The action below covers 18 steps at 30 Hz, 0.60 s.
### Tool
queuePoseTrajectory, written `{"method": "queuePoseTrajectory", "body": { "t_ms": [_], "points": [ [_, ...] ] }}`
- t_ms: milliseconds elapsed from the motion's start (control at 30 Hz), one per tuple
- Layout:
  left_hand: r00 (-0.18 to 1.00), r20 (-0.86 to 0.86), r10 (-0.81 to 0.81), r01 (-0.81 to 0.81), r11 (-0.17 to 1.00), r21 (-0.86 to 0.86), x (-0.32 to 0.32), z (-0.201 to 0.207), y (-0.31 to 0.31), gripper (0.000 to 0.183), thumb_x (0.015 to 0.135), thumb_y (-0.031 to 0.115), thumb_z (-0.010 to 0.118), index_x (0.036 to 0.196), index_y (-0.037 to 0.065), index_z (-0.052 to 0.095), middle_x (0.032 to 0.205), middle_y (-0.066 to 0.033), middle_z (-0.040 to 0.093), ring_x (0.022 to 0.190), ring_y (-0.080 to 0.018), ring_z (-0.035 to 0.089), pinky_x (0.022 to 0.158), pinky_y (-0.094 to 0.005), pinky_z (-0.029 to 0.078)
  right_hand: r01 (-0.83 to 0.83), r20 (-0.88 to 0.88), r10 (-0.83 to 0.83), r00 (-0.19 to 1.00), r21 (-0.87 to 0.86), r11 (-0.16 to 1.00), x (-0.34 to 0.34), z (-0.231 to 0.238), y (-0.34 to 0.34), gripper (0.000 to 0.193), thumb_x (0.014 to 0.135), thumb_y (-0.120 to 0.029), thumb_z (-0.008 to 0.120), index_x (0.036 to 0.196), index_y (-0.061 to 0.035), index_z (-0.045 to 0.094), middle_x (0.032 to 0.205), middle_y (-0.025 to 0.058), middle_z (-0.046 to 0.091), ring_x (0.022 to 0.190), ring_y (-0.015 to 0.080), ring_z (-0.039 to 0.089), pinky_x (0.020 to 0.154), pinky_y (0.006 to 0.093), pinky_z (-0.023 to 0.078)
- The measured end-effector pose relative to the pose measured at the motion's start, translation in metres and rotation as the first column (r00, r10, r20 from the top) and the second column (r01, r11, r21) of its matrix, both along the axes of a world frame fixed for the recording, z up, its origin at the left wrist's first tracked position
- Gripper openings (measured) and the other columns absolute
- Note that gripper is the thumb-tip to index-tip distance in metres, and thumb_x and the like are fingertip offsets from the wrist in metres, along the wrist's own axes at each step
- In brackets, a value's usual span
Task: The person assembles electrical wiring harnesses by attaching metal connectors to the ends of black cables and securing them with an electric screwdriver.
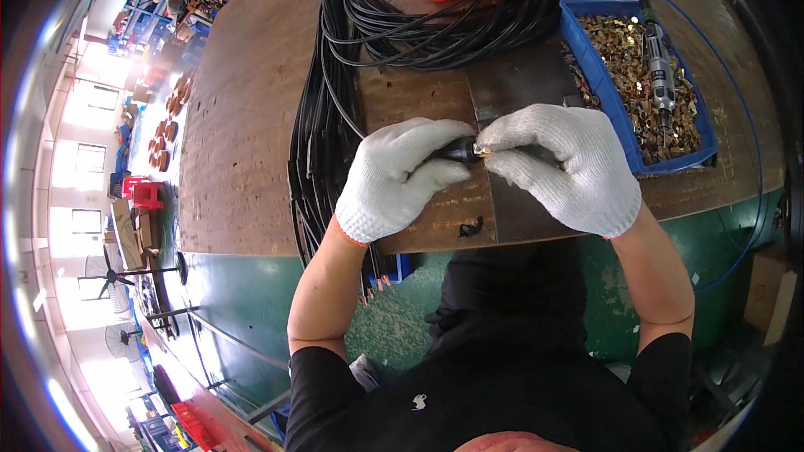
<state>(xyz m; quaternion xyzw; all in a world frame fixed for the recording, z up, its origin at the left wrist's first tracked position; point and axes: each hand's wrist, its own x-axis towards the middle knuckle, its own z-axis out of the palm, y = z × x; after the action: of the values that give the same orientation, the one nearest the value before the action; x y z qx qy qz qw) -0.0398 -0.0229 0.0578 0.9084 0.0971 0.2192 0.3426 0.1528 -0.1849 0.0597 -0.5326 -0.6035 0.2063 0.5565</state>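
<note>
Left grip [404, 172]: closed round black tubular piece [457, 150].
Right grip [574, 166]: fingertips pinched on its brassy end [479, 150].
Piece: between both hands, above desk [243, 142].
Brassy end: I'd keep it aligned, squeezing lightly.

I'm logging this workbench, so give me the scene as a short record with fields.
Left hand: white glove, gripping a black piece
Right hand: white glove, pinching a small brass-coloured piece at the black piece's end
Table: brown, worn top
Cables: black bundle, mostly beyond and left of the left hand
Blue tray: small metal pieces inside, grey tool on top
</note>
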Motion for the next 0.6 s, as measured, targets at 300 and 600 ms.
{"method": "queuePoseTrajectory", "body": {
  "t_ms": [300, 600],
  "points": [
    [0.996, -0.074, -0.049, 0.045, 0.998, -0.051, 0.002, 0.006, 0.000, 0.039, 0.088, 0.021, 0.081, 0.118, -0.002, 0.073, 0.097, -0.0192, 0.075, 0.088, -0.0372, 0.074, 0.080, -0.0396, 0.057, 0.023, 0.268, -0.057, 0.962, 0.125, 0.992, 0.007, -0.002, 0.002, 0.011, 0.097, -0.007, 0.076, 0.107, -0.0036, 0.075, 0.100, 0.0137, 0.080, 0.084, 0.0287, 0.080, 0.071, 0.0337, 0.060],
    [0.999, -0.028, -0.027, 0.033, 0.967, 0.253, 0.010, 0.006, -0.007, 0.039, 0.083, 0.019, 0.083, 0.116, 0.001, 0.072, 0.096, -0.0186, 0.074, 0.089, -0.0419, 0.071, 0.081, -0.0471, 0.057, -0.011, 0.085, 0.008, 0.996, 0.033, 0.999, 0.013, -0.011, 0.003, 0.011, 0.099, -0.007, 0.075, 0.109, -0.0028, 0.075, 0.099, 0.0132, 0.080, 0.085, 0.0247, 0.080, 0.072, 0.0324, 0.060]
  ]
}}
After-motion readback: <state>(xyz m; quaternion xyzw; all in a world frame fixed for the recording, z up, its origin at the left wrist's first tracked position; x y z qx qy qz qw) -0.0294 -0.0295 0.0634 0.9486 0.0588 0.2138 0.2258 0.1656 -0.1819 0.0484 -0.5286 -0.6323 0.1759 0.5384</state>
